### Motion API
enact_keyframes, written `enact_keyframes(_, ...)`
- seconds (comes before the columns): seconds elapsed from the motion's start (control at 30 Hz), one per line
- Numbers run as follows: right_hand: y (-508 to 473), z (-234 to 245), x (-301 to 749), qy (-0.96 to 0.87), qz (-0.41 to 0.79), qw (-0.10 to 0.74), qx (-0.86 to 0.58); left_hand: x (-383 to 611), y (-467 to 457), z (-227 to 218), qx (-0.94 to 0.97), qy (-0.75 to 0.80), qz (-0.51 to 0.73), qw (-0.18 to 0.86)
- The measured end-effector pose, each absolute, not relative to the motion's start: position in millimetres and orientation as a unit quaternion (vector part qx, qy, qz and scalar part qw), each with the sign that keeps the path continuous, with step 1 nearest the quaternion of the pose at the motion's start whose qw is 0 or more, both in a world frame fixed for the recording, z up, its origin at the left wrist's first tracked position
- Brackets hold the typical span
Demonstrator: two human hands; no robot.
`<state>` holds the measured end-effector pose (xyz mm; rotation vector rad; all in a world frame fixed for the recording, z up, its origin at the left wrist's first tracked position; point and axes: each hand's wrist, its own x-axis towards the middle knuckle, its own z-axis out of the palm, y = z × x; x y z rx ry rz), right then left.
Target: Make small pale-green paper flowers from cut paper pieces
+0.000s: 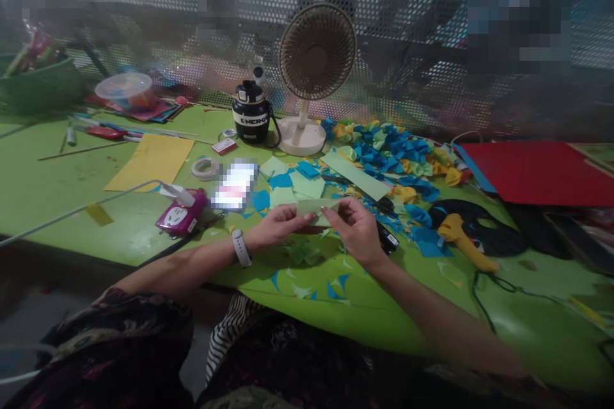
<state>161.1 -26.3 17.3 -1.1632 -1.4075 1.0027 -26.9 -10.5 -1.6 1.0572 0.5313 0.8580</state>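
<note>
Between my two hands is a small piece of pale green paper, held just above the green table near its front edge. My left hand, with a white watch on its wrist, pinches the paper's left side. On the right side, the thumb and fingers of my right hand close on the same paper. Below them lie some crumpled light green paper pieces. Cut squares of light green paper and blue paper scraps are spread just beyond my hands. A light green paper strip lies behind my right hand.
A white fan and a black jug stand at the back, beside a heap of folded blue, green and yellow paper. A purple power socket and lit phone lie left; a yellow glue gun with its cord lies right.
</note>
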Motion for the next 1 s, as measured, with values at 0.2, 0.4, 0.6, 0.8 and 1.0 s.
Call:
enact_keyframes(0.2, -22, 16, 162, -0.547, 0.443, 0.514, -0.491, -26, -10, -3, 0.494, 0.246, 0.4, 0.732)
enact_keyframes(0.4, -23, 18, 164, -0.615, 0.38, 0.512, -0.464, -29, -10, 1, 0.506, 0.305, 0.348, 0.728)
enact_keyframes(0.6, -28, 23, 163, -0.658, 0.34, 0.478, -0.472, -31, -10, 8, 0.534, 0.332, 0.32, 0.709)
enact_keyframes(0.8, -31, 20, 163, -0.684, 0.375, 0.391, -0.489, -29, -10, 5, 0.514, 0.33, 0.345, 0.712)
enact_keyframes(1.0, -32, 22, 162, -0.676, 0.397, 0.395, -0.479, -30, -10, 8, 0.527, 0.324, 0.32, 0.717)
